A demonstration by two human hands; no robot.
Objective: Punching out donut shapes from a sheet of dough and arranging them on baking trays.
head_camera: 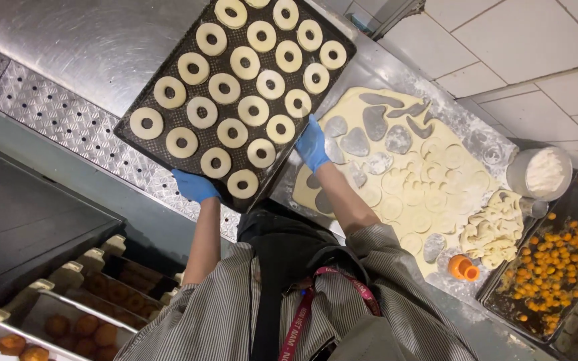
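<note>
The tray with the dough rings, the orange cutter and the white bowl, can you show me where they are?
tray (pixel 143 142): head view, on its dark left edge beside the rings.
orange cutter (pixel 463 268): head view, on its orange top.
white bowl (pixel 544 172): head view, on the white flour inside it.

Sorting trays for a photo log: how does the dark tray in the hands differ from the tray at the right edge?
The dark tray carries pale dough rings in rows; the right tray holds scattered orange bits. The first is gripped by both gloved hands, the second lies on the counter. Both are dark.
</note>
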